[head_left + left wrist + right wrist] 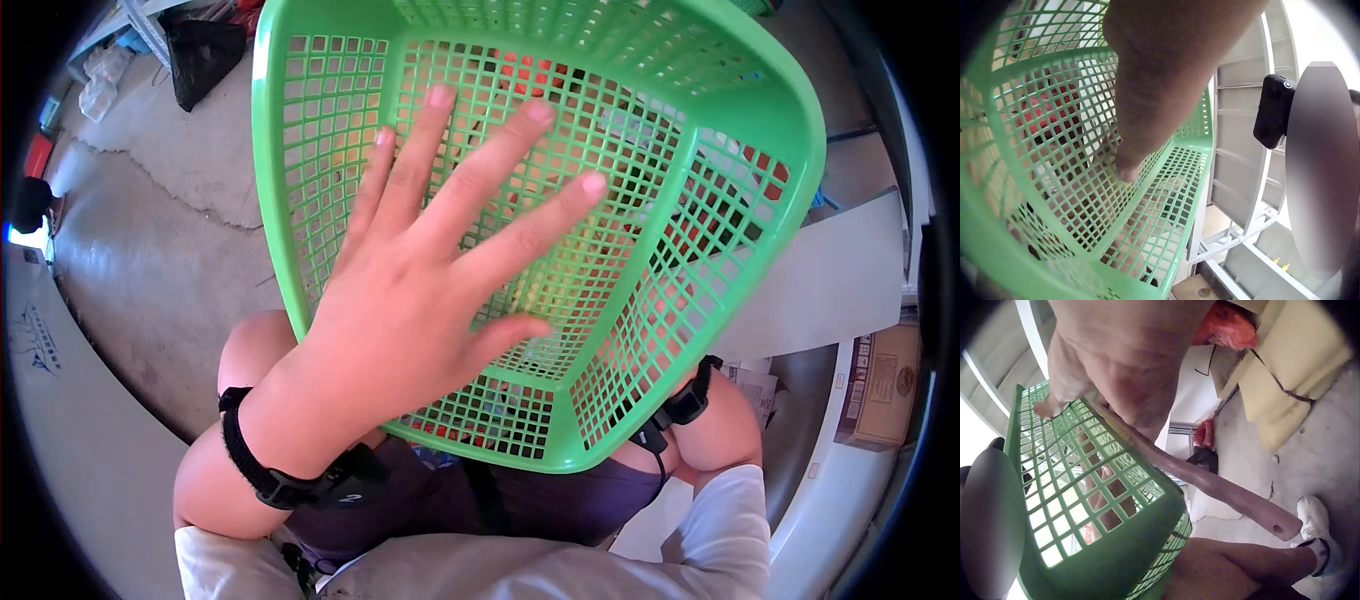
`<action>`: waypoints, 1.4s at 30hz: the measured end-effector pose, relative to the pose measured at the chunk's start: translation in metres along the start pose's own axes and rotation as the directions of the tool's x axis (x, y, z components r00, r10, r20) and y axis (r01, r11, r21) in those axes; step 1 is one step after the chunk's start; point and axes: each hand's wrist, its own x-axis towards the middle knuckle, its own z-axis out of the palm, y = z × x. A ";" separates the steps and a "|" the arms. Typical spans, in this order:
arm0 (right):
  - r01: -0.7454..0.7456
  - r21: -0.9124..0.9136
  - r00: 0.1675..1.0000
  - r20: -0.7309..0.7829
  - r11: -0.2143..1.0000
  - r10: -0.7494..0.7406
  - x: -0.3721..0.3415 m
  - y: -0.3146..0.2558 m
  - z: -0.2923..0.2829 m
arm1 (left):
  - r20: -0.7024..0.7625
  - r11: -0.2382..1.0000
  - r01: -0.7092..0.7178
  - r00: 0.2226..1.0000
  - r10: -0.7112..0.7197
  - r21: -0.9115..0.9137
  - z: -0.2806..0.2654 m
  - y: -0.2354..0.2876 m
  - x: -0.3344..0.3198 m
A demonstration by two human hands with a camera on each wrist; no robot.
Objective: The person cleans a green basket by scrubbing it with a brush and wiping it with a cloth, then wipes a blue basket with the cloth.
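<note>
A green plastic basket (690, 160) with mesh walls is held tilted above the lap, its inside facing the head camera. My left hand (430, 240) is inside it, fingers spread and straight over the mesh bottom. In the right wrist view, my right hand (1129, 375) is behind the basket and grips a brush (1229, 494) with a long pinkish handle and a hole at its end. Yellowish bristles show through the mesh in the head view. Much of the right hand's fingers is hidden.
A black bag (205, 55) hangs at the far left above the concrete floor (160, 210). A pale panel (830, 280) and a cardboard box (885, 385) stand to the right. Folded yellowish material (1291, 369) and a red plastic bag (1225, 328) lie beyond the right hand.
</note>
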 end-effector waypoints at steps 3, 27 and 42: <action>0.000 0.004 1.000 0.000 1.000 0.000 -0.001 0.001 0.000 | -0.002 1.000 0.009 1.000 -0.009 -0.012 0.003 0.000 0.000; -0.014 0.041 1.000 0.018 0.999 0.013 0.000 0.005 0.000 | 0.082 0.991 -0.004 0.996 0.016 -0.136 0.005 -0.005 0.003; -0.023 0.060 1.000 0.017 0.998 0.022 0.002 0.007 0.002 | 0.133 0.997 0.031 0.991 -0.021 -0.077 0.008 0.002 0.004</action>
